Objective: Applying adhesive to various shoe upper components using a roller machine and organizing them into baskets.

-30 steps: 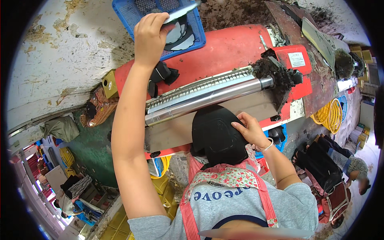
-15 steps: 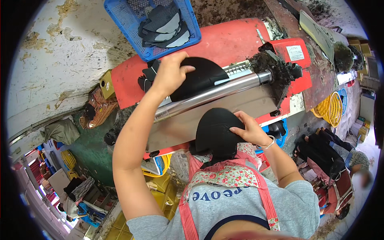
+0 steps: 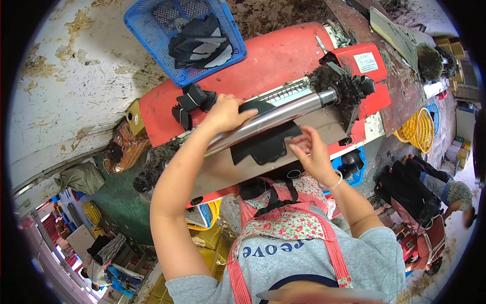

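A thin black sheet piece [image 3: 263,147] passes beneath the shiny metal roller [image 3: 273,118] of a red machine. Its wavy front edge lies over the metal plate on my side, and a narrow strip shows behind the roller. My left hand [image 3: 226,114] rests at that rear strip, thumb stretched along the roller and the other fingertips partly hidden. At the right edge of the front part, my right hand [image 3: 306,145] has its thumb and bent fingers; they are slightly blurred. Small dark folded pieces [image 3: 192,101] lie beyond my left hand on the red top.
A blue basket [image 3: 185,78] of dark and grey cut pieces stands at the far side of the machine [image 3: 283,50]. Grimy black parts [image 3: 339,83] flank the roller's right end. Yellow baskets [image 3: 422,133] are at the right, and another person [image 3: 450,195] sits beyond.
The black sheet under the roller has shifted toward me, and my left hand lowered with it. The rounded black piece in my right hand is gone from it; that hand has moved to the emerging sheet.
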Available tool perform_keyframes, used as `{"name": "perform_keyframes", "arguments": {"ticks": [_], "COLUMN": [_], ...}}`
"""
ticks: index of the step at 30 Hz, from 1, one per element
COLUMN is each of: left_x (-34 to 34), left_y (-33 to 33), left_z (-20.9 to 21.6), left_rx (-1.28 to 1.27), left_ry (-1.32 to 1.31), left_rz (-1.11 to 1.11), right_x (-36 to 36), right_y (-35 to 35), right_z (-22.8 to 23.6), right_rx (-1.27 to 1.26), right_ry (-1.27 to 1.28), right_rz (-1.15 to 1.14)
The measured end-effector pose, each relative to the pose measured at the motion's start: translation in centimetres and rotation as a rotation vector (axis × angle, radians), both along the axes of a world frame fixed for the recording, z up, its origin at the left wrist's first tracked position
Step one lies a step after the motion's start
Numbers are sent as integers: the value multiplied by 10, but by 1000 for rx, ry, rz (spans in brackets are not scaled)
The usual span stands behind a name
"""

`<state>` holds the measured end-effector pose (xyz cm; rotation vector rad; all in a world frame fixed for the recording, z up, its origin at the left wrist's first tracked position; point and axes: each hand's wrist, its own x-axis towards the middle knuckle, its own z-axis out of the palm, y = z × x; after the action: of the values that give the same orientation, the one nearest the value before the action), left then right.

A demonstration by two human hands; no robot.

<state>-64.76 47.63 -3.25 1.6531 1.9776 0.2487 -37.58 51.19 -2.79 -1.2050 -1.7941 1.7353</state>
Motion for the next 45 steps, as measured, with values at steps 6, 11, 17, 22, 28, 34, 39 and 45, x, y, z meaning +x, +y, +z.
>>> {"name": "perform_keyframes", "arguments": {"ticks": [6, 11, 17, 22, 28, 34, 39, 45], "left_x": [-9, -58, -62, -53, -68, -94, -103, -115], "left_y": [5, 28, -18, -43, -37, 6, 40, 42], "left_z": [47, 76, 37, 27, 7, -39, -92, -147], "left_rx": [393, 768, 434, 378, -15, -154, -165, -73], "left_ry": [-112, 252, 397, 302, 478, 568, 684, 814], "left_rz": [301, 242, 129, 293, 356, 194, 37, -65], "right_x": [47, 63, 68, 65, 41, -72, -234, -311], "right_y": [-38, -57, -62, -71, -65, 36, 134, 169], "right_z": [5, -36, -96, -105, -26, 94, 11, -128], "right_rx": [19, 133, 626, 646, 435, 612, 1152, 1582], "right_ry": [-173, -265, -389, -404, -179, 15, -363, -509], "right_rz": [340, 479, 582, 570, 825, 641, 565, 907]}}
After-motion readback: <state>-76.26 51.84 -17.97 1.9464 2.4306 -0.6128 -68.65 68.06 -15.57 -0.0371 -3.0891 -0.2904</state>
